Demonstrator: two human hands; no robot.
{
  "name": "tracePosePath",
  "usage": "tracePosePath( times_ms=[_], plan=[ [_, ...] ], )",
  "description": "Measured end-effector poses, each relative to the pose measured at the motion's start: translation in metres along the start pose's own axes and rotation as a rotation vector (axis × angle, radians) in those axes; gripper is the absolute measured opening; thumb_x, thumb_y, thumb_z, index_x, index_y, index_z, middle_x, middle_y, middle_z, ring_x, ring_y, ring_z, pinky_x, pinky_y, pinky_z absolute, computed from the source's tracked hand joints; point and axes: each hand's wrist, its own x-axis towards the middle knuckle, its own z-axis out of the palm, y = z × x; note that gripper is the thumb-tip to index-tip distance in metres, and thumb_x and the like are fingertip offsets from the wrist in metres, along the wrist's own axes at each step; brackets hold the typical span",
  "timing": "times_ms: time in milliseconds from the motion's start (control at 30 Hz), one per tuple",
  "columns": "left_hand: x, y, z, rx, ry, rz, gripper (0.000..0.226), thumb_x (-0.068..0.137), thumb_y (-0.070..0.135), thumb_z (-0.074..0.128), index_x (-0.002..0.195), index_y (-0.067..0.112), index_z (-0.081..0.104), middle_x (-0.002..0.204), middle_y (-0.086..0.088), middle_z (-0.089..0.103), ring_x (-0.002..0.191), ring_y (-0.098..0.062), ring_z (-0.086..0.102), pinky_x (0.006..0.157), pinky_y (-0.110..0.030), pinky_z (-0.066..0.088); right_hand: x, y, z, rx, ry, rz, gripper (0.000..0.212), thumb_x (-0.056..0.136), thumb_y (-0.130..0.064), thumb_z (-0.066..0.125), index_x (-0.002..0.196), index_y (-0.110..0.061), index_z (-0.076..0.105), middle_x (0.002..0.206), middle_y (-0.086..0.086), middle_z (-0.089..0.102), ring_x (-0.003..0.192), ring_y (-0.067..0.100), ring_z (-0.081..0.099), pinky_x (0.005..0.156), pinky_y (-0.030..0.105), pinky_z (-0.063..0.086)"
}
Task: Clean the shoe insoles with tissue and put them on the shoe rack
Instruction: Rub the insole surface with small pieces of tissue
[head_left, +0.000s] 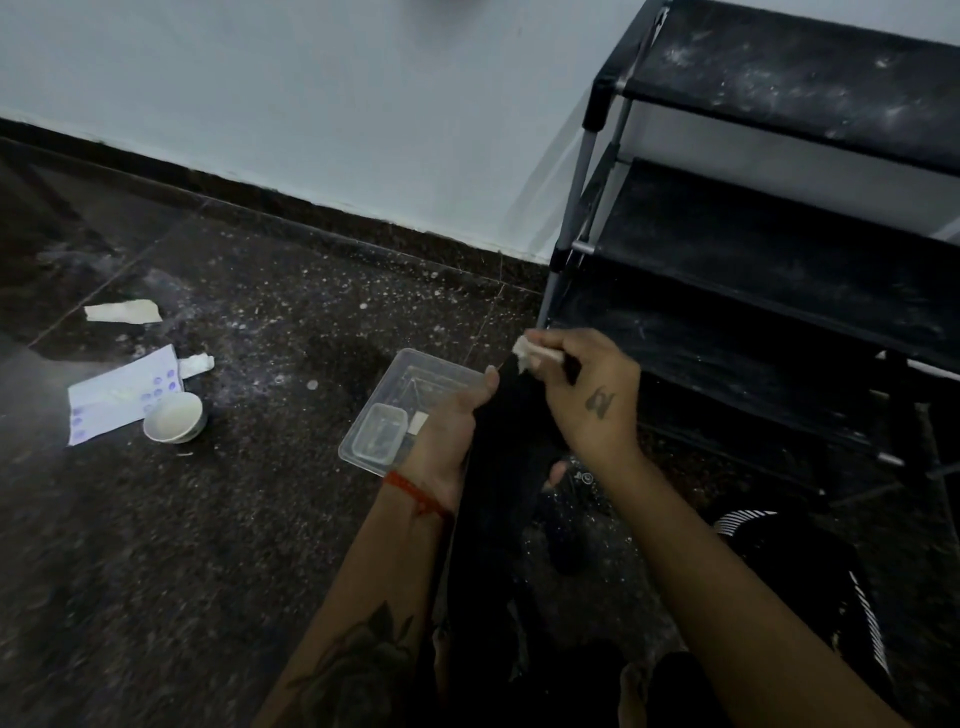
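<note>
The black insole (511, 415) merges with the dark floor (260, 519), so its outline is hard to trace, and its lower end is lost among the dark shapes below. The right hand (587, 395) covers most of the tissue (524, 351). The shoe rack (779, 208) is cut off at the right edge. The marks on the paper sheet (122, 395) are too small to read.
</note>
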Motion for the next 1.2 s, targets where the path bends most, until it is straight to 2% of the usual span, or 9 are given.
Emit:
tracePosePath(
  times_ms=[133, 300, 367, 467, 600, 700, 800, 1000, 1200],
  plan=[
    [0.002, 0.004, -0.004, -0.029, 0.014, 0.015, 0.051, 0.094, 0.052, 0.036, 0.105, 0.011, 0.063, 0.098, -0.012, 0.069, 0.081, -0.027, 0.066, 0.074, -0.039, 0.052, -0.005, 0.001, -0.010, 0.008, -0.241, -0.133, 0.023, 0.073, 0.005, 0.066, 0.082, -0.015, 0.075, 0.080, -0.013, 0.062, 0.074, -0.010, 0.056, 0.071, 0.000, 0.038],
    [0.001, 0.001, 0.001, -0.026, 0.015, 0.023, 0.059, 0.096, 0.049, 0.032, 0.094, 0.004, 0.071, 0.098, -0.019, 0.070, 0.086, -0.033, 0.065, 0.076, -0.041, 0.046, 0.003, 0.019, -0.020, -0.108, 0.028, 0.030, 0.021, 0.074, 0.000, 0.064, 0.085, -0.014, 0.075, 0.085, 0.001, 0.070, 0.081, 0.010, 0.062, 0.073, 0.016, 0.043],
    [0.000, 0.000, 0.003, 0.000, 0.023, 0.007, 0.057, 0.096, 0.048, 0.035, 0.100, 0.003, 0.069, 0.105, -0.020, 0.068, 0.098, -0.036, 0.061, 0.078, -0.043, 0.044, 0.007, 0.019, -0.015, -0.091, 0.103, 0.089, 0.021, 0.078, -0.002, 0.061, 0.091, -0.014, 0.073, 0.092, 0.004, 0.070, 0.085, 0.010, 0.060, 0.076, 0.008, 0.039],
    [-0.002, -0.001, 0.006, 0.037, 0.027, -0.010, 0.051, 0.095, 0.048, 0.038, 0.111, 0.006, 0.062, 0.108, -0.017, 0.066, 0.100, -0.034, 0.058, 0.078, -0.043, 0.044, 0.008, 0.011, -0.005, -0.042, 0.102, 0.085, 0.021, 0.081, -0.001, 0.060, 0.093, -0.013, 0.073, 0.094, 0.002, 0.068, 0.085, 0.003, 0.056, 0.077, -0.004, 0.033],
    [-0.004, 0.003, 0.004, 0.025, 0.025, 0.005, 0.053, 0.096, 0.049, 0.035, 0.108, 0.006, 0.064, 0.102, -0.017, 0.067, 0.093, -0.032, 0.058, 0.076, -0.041, 0.043, 0.009, 0.005, -0.012, 0.071, -0.017, 0.030, 0.020, 0.079, -0.002, 0.065, 0.089, -0.016, 0.073, 0.088, -0.007, 0.066, 0.081, -0.007, 0.058, 0.076, 0.000, 0.038],
    [-0.002, 0.004, 0.001, 0.036, 0.039, 0.013, 0.058, 0.096, 0.050, 0.033, 0.100, 0.006, 0.071, 0.106, -0.017, 0.068, 0.102, -0.034, 0.058, 0.075, -0.039, 0.044, 0.009, 0.014, -0.021, 0.011, -0.056, 0.040, 0.017, 0.076, -0.003, 0.067, 0.084, -0.017, 0.075, 0.085, -0.004, 0.068, 0.080, -0.003, 0.061, 0.075, 0.009, 0.045],
    [0.000, 0.001, 0.004, 0.047, 0.029, 0.014, 0.060, 0.096, 0.049, 0.033, 0.094, 0.006, 0.075, 0.105, -0.018, 0.069, 0.106, -0.036, 0.060, 0.078, -0.042, 0.043, 0.009, 0.020, -0.024, -0.062, 0.104, 0.095, 0.020, 0.078, -0.003, 0.063, 0.090, -0.015, 0.073, 0.091, 0.002, 0.070, 0.087, 0.013, 0.063, 0.083, 0.024, 0.050],
    [-0.002, -0.002, 0.007, 0.073, 0.016, 0.022, 0.052, 0.095, 0.046, 0.040, 0.086, 0.008, 0.074, 0.088, -0.012, 0.072, 0.077, -0.026, 0.064, 0.077, -0.043, 0.043, 0.005, 0.011, -0.004, -0.092, 0.065, -0.115, 0.025, 0.083, 0.001, 0.055, 0.096, -0.011, 0.072, 0.094, 0.002, 0.068, 0.089, 0.004, 0.055, 0.084, 0.000, 0.033],
    [-0.005, 0.001, 0.009, 0.028, -0.001, 0.039, 0.054, 0.095, 0.049, 0.036, 0.117, 0.006, 0.060, 0.128, -0.019, 0.057, 0.123, -0.038, 0.047, 0.077, -0.042, 0.042, 0.010, 0.026, -0.018, -0.216, 0.031, 0.184, 0.021, 0.084, -0.005, 0.057, 0.093, -0.014, 0.074, 0.095, 0.007, 0.071, 0.089, 0.019, 0.064, 0.074, 0.013, 0.040]
  ],
)
